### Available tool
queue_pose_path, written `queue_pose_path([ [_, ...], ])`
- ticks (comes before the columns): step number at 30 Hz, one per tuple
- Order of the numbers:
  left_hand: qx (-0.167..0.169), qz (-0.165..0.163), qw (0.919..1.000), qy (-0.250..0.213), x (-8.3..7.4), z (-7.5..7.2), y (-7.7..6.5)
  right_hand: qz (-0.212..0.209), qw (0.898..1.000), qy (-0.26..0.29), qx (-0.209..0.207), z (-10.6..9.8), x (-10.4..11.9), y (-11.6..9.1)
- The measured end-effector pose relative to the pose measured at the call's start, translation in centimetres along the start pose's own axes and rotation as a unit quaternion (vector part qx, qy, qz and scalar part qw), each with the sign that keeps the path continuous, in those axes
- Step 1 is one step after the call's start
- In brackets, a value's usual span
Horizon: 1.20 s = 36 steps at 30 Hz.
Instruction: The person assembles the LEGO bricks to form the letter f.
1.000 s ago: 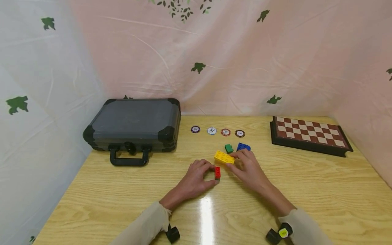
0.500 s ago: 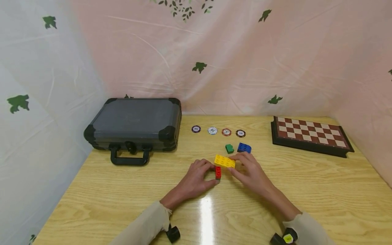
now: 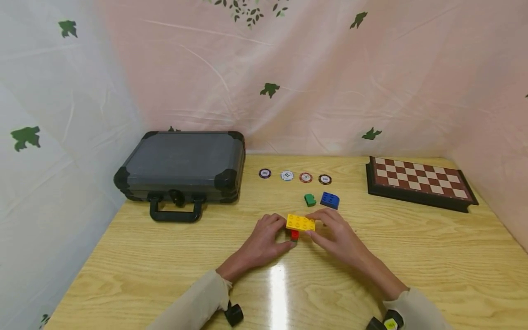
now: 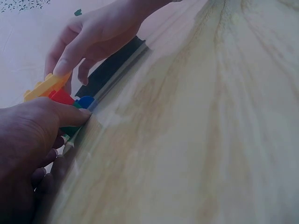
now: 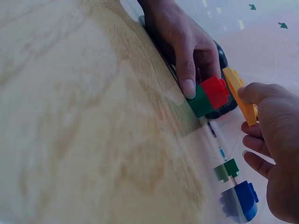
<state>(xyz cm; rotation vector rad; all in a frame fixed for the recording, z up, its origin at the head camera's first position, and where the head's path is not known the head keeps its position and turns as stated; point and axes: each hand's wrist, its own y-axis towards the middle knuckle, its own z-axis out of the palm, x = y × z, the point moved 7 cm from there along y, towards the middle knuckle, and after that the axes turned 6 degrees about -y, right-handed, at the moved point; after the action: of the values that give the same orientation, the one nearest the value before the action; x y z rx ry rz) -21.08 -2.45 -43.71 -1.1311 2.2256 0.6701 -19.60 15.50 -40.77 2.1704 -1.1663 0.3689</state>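
My left hand (image 3: 266,240) holds a small stack on the table: a red brick (image 5: 215,91) on top of a green brick (image 5: 200,101), with the thumb at the green one. Between thumb and fingers my right hand (image 3: 336,233) pinches a yellow brick (image 3: 300,222) by its right end. The yellow brick is tilted, right over the red studs, and in the head view it covers the back part of the red brick. Behind the hands lie a small green brick (image 3: 310,200) and a blue brick (image 3: 330,200) with a rounded end.
A grey and black case (image 3: 181,165) stands at the back left, its handle (image 3: 175,215) facing front. Several poker chips (image 3: 287,175) lie in a row at the back. A folded chessboard box (image 3: 420,183) is at the right. Cloth (image 3: 313,91) hangs behind the table.
The right hand has brought the yellow brick nearer and slightly left, from behind the red brick to over it. The left hand has kept its hold on the stack.
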Motion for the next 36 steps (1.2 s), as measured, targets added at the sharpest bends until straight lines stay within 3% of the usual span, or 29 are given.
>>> queue_pose_path([
  [12, 0.001, -0.009, 0.9999, 0.005, 0.11, 0.09, 0.1, -0.036, 0.999, -0.003, 0.003, 0.01, 0.61, 0.07],
  [24, 0.002, -0.008, 1.0, 0.004, 0.21, 0.11, 0.06, -0.022, 0.999, 0.01, 0.031, 0.34, 0.44, -0.07],
  [36, 0.004, -0.011, 0.9999, -0.004, 0.25, 0.1, 0.12, -0.073, 0.997, -0.026, 0.03, 0.18, 0.85, 0.2],
])
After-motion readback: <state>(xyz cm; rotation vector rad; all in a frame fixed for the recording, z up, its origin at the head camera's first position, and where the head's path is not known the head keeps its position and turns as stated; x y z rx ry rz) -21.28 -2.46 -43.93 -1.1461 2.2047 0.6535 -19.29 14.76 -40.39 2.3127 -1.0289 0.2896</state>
